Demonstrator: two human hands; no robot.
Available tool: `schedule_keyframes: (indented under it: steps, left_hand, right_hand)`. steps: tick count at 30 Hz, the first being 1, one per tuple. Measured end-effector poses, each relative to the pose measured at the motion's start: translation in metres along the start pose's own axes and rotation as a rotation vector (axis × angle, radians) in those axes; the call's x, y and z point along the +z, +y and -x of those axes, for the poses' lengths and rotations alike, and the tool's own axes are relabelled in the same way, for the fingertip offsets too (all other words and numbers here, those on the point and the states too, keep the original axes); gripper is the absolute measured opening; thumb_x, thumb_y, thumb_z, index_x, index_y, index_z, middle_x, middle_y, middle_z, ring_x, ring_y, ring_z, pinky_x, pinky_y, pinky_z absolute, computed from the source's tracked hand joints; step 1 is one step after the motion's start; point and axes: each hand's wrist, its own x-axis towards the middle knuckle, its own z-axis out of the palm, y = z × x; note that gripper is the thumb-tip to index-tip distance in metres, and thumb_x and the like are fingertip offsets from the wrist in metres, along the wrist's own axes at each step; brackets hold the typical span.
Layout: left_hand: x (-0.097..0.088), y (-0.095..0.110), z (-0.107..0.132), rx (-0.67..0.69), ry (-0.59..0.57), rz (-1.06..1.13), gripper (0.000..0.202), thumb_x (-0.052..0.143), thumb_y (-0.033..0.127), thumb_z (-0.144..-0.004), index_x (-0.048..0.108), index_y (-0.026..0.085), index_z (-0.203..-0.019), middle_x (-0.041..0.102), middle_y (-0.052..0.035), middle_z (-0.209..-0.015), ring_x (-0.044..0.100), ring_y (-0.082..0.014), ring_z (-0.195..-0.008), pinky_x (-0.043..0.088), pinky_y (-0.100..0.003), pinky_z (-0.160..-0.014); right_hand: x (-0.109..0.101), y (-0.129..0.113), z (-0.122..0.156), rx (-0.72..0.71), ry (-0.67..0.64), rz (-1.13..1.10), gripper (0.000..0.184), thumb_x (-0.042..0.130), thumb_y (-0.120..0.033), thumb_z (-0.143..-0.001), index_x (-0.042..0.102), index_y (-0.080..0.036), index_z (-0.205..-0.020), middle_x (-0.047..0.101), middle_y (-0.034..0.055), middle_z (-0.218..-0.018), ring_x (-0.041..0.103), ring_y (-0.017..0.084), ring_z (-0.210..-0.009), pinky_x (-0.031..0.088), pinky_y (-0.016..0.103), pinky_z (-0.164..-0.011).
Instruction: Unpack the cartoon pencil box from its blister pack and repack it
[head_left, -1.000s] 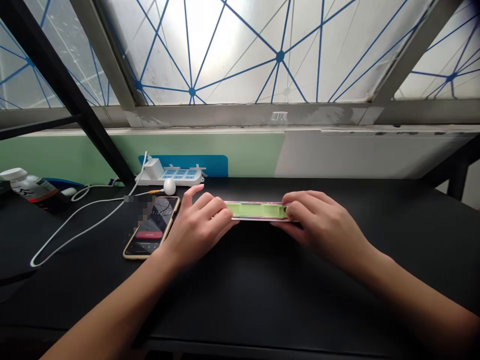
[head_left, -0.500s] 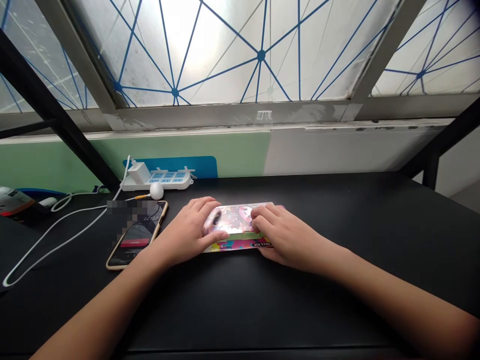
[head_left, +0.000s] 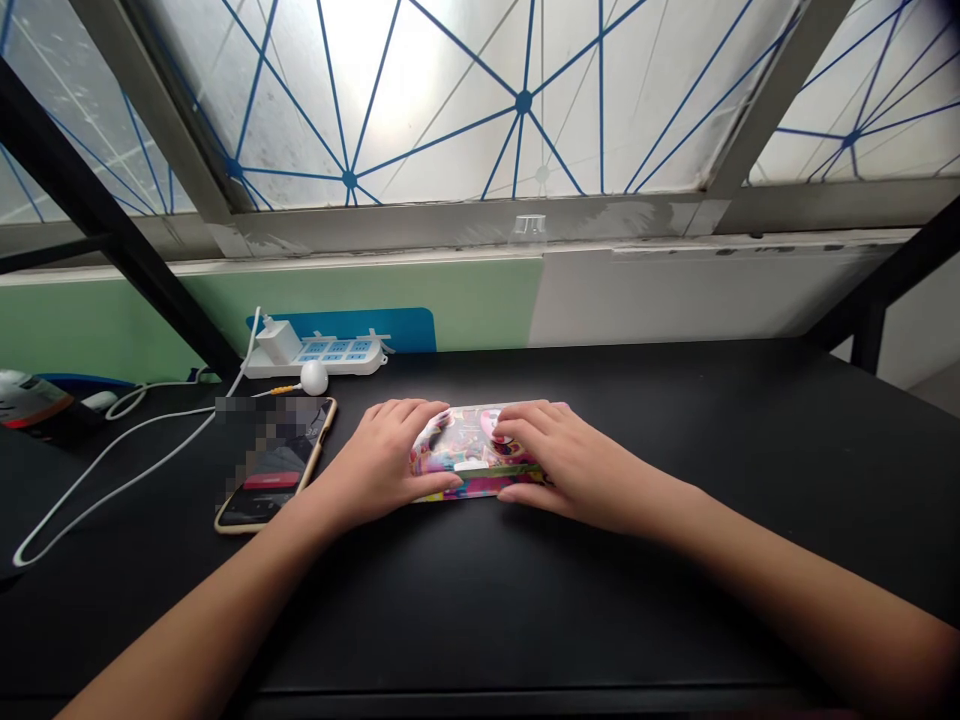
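Observation:
A colourful pencil box (head_left: 469,452) with a glossy cartoon-printed top lies flat on the black desk in front of me. My left hand (head_left: 386,455) grips its left end, with the fingers over the top and the thumb along the near side. Around the right end is my right hand (head_left: 566,455), its fingers bent over the lid and the thumb at the near edge. Both ends of the box are partly covered by my hands. A thin green strip shows along its near side.
Left of my hands lies a phone (head_left: 277,475) in a light case. Behind it are a white power strip (head_left: 341,355) with a plugged-in charger (head_left: 278,342) and a round white object (head_left: 313,378). A white cable (head_left: 135,500) loops over the desk (head_left: 480,610). A dark bottle-like object (head_left: 41,410) lies far left.
My right thumb has come into sight along the near edge, and the right fingers have shifted slightly left. The green strip on the box looks narrower. My left hand has barely moved.

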Motion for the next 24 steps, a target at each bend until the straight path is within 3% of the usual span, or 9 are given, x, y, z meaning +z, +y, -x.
schedule_keyframes:
  steps: [6, 10, 13, 17, 20, 24]
  left_hand:
    - [0.001, 0.010, 0.000, 0.110, 0.161, -0.216, 0.076, 0.083, 0.045, -0.078, 0.049, 0.026, -0.143, 0.058, -0.0163, -0.137, 0.052, -0.0362, -0.127, 0.027, -0.060, -0.114]
    - [0.002, 0.014, 0.000, 0.163, 0.190, -0.271, 0.083, 0.083, 0.052, -0.078, 0.046, 0.024, -0.146, 0.056, -0.0178, -0.139, 0.051, -0.0367, -0.129, 0.018, -0.063, -0.119]
    - [-0.003, 0.014, 0.000, 0.163, 0.211, -0.233, 0.084, 0.074, 0.063, -0.082, 0.042, 0.024, -0.149, 0.057, -0.0171, -0.139, 0.052, -0.0359, -0.129, 0.016, -0.062, -0.120]
    - [-0.014, 0.009, 0.001, 0.102, 0.322, -0.235, 0.072, 0.065, 0.054, -0.092, 0.038, 0.025, -0.151, 0.056, -0.0162, -0.142, 0.050, -0.0351, -0.133, 0.015, -0.060, -0.121]
    - [-0.020, 0.001, 0.001, 0.051, 0.410, -0.275, 0.072, 0.070, 0.052, -0.089, 0.041, 0.025, -0.149, 0.058, -0.0158, -0.141, 0.052, -0.0367, -0.131, 0.018, -0.061, -0.120]
    - [-0.022, -0.005, 0.002, 0.129, 0.343, -0.264, 0.043, 0.072, 0.046, -0.089, 0.060, 0.024, -0.124, 0.070, -0.0106, -0.116, 0.065, -0.0311, -0.106, 0.035, -0.054, -0.111]
  right_hand:
    - [-0.004, 0.027, 0.000, 0.158, 0.165, 0.073, 0.061, 0.063, -0.059, -0.090, 0.052, -0.021, -0.136, 0.056, 0.0197, -0.144, 0.049, 0.037, -0.136, 0.038, 0.058, -0.110]
    - [-0.013, 0.033, -0.001, 0.186, 0.156, 0.092, 0.057, 0.070, -0.060, -0.084, 0.058, -0.022, -0.124, 0.067, 0.0130, -0.123, 0.062, 0.032, -0.114, 0.041, 0.052, -0.106]
    - [-0.016, 0.028, -0.001, 0.169, 0.208, 0.103, 0.062, 0.075, -0.062, -0.078, 0.059, -0.021, -0.122, 0.068, 0.0131, -0.117, 0.062, 0.032, -0.107, 0.044, 0.049, -0.099]
    - [-0.016, 0.020, 0.001, 0.117, 0.314, 0.196, 0.070, 0.075, -0.061, -0.079, 0.054, -0.019, -0.131, 0.063, 0.0167, -0.120, 0.059, 0.034, -0.107, 0.045, 0.049, -0.094]
    - [-0.015, 0.014, 0.002, 0.027, 0.341, 0.292, 0.053, 0.070, -0.051, -0.088, 0.055, -0.019, -0.128, 0.065, 0.0136, -0.111, 0.060, 0.031, -0.101, 0.043, 0.047, -0.096]
    - [-0.013, 0.010, 0.003, -0.037, 0.308, 0.355, 0.025, 0.061, -0.037, -0.096, 0.059, -0.021, -0.116, 0.068, 0.0100, -0.102, 0.062, 0.027, -0.091, 0.045, 0.043, -0.093]
